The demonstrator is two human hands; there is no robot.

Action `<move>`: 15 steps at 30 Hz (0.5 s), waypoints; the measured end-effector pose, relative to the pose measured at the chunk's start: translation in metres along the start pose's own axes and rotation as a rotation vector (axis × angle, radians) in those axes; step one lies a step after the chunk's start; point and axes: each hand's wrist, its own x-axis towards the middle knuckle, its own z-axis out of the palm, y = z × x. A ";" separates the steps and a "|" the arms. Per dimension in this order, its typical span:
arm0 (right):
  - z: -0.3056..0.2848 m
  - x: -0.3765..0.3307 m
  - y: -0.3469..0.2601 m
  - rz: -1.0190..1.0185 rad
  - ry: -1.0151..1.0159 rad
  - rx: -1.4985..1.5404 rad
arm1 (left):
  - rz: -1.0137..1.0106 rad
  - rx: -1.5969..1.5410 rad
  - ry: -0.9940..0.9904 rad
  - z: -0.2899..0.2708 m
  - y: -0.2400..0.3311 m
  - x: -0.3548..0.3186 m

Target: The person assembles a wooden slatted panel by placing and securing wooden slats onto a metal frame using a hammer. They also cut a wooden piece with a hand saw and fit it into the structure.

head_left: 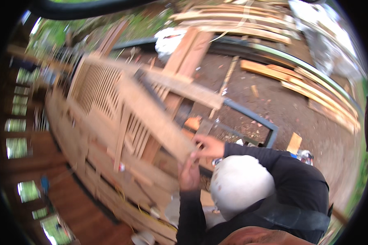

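Closest in, a white rounded shape (241,185) sits between the person's dark-sleeved arms. Just beyond it, both hands meet at the near end of a long, pale wooden board (155,118), which slants away to the upper left and is blurred. The left hand (189,173) has its grip closed around that end, thumb and fingers pinching it. The right hand (210,146) has bent fingers touching the same end, close to the left fingertips; whether its grip pinches the wood I cannot tell.

A yellow cord (151,216) lies on timber at the lower left. Past the board, to its left, is a slatted wooden panel (95,87); to its right, a grey frame (270,130) rests over bare soil (261,108). Farther out are orange-toned planks (302,90), a white bag (167,44), stacked lumber (237,24) and crumpled plastic sheeting (319,41).
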 end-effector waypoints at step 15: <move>-0.060 -0.042 0.004 0.135 -0.242 0.050 | 0.846 1.909 -0.031 0.040 0.107 -0.001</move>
